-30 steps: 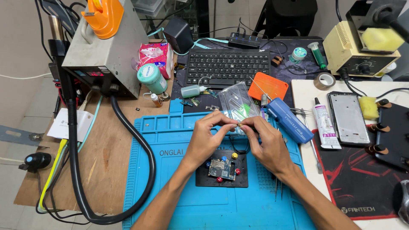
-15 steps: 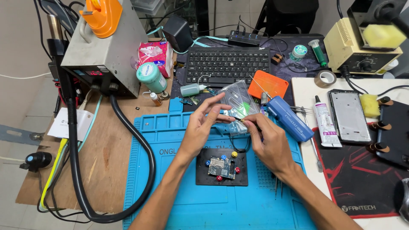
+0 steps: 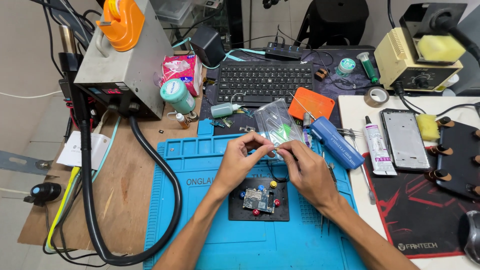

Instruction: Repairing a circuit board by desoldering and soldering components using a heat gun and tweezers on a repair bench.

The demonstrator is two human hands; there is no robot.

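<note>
Both hands meet above the blue work mat [image 3: 200, 235]. My left hand [image 3: 241, 156] and my right hand [image 3: 306, 170] pinch a tiny part [image 3: 275, 148] between their fingertips; it is too small to tell what it is. A thin black wire loops down from it. Right below the hands a small circuit board [image 3: 258, 199] sits clamped on a black holder plate [image 3: 236, 212] with red, blue and yellow pegs. A clear plastic bag [image 3: 276, 121] lies just behind the fingers.
A hot-air station [image 3: 125, 65] with a thick black hose [image 3: 165, 190] stands at the left. Behind lie a keyboard [image 3: 265, 82], an orange case [image 3: 311, 103] and a blue tool [image 3: 336, 142]. At the right are a glue tube [image 3: 376, 148], a phone frame [image 3: 404, 140] and a soldering station [image 3: 415, 62].
My hands reached toward the plastic bag half a second ago and have drawn back together, fingertips meeting again over the holder plate.
</note>
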